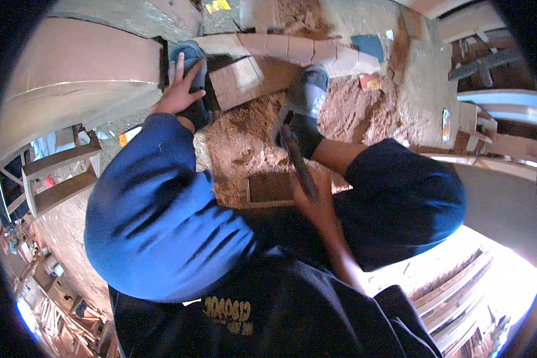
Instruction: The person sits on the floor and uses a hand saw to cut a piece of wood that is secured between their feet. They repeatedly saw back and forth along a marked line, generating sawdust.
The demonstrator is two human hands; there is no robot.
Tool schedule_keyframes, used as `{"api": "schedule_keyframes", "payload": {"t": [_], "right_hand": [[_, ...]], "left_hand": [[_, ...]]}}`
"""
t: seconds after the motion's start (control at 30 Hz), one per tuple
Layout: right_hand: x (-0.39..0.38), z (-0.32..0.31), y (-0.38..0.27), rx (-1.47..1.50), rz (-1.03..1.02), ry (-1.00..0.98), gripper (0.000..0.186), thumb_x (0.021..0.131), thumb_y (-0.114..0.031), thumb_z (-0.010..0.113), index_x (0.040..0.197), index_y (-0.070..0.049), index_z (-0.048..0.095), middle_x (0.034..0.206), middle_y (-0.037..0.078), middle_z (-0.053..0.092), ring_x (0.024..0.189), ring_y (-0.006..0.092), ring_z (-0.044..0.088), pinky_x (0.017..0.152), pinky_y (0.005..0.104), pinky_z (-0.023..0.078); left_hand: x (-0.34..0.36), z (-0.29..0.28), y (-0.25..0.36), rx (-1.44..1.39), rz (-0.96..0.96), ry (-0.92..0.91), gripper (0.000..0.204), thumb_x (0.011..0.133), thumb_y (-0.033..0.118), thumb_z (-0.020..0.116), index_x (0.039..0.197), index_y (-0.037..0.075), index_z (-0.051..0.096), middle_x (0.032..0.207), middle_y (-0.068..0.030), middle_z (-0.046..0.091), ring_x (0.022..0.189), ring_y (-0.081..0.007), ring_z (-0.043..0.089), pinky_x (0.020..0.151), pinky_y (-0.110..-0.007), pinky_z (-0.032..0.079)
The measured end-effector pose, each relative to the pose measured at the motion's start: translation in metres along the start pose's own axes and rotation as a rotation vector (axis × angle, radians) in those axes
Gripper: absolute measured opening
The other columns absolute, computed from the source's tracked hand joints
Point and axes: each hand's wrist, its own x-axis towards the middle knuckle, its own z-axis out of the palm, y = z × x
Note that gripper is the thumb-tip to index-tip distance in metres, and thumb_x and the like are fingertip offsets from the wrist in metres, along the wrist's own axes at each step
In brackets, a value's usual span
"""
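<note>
My left hand [180, 89] lies with fingers spread over the top of my left grey shoe [191, 53], beside the end of a curved, notched wooden board [286, 49]. My right hand [317, 194], low between my legs, is closed around a dark hammer-like tool [299, 160]. Its upper end reaches up beside my right grey shoe [310, 89]; its exact kind is hard to make out. The board runs crosswise just beyond both shoes, with several cuts across it. A wooden block [235, 83] lies between the shoes, against the board.
Sawdust [358, 110] covers the ground around my feet. A large wooden panel [89, 53] stands at the far left, with a small wooden shelf frame [62, 173] nearer. Wood pieces [477, 128] are stacked at the right. A short wooden piece [270, 188] lies beside my right hand.
</note>
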Motion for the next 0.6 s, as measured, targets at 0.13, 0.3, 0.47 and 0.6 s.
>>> {"api": "schedule_keyframes", "payload": {"t": [0.13,0.3,0.47,0.6], "right_hand": [[0.024,0.019,0.004,0.076,0.010,0.012,0.017,0.086,-0.013,0.060,0.079,0.001,0.055,0.064,0.013,0.053,0.055,0.0201,0.049,0.056,0.0371,0.044],[-0.007,0.006,0.017,-0.056,-0.150,0.017,0.019,0.086,-0.014,0.061,0.078,0.002,0.054,0.063,0.014,0.053,0.054,0.0214,0.050,0.056,0.0383,0.043],[0.028,0.017,0.013,0.033,-0.026,0.016,0.020,0.085,-0.017,0.062,0.080,0.002,0.056,0.066,0.018,0.058,0.059,0.0298,0.061,0.057,0.0407,0.045],[0.001,0.007,0.018,-0.038,-0.065,0.004,0.019,0.085,-0.016,0.062,0.080,0.001,0.056,0.065,0.018,0.057,0.057,0.0278,0.058,0.057,0.0393,0.045]], "left_hand": [[-0.004,0.008,-0.013,0.107,0.004,0.042,0.089,0.076,0.029,0.076,0.149,0.035,0.025,0.157,-0.0165,-0.013,0.141,-0.0522,0.001,0.113,-0.053,0.025],[0.002,0.013,-0.026,0.114,0.068,0.085,0.089,0.076,0.030,0.076,0.149,0.035,0.025,0.157,-0.0173,-0.014,0.140,-0.0526,0.000,0.112,-0.055,0.024],[0.008,0.011,-0.012,-0.090,0.058,0.008,0.088,0.077,0.030,0.076,0.149,0.034,0.024,0.157,-0.0195,-0.012,0.140,-0.0541,0.001,0.112,-0.058,0.022],[0.007,0.015,-0.020,0.097,0.089,0.078,0.089,0.077,0.030,0.076,0.149,0.034,0.024,0.156,-0.0217,-0.011,0.138,-0.0561,0.002,0.112,-0.059,0.022]]}}
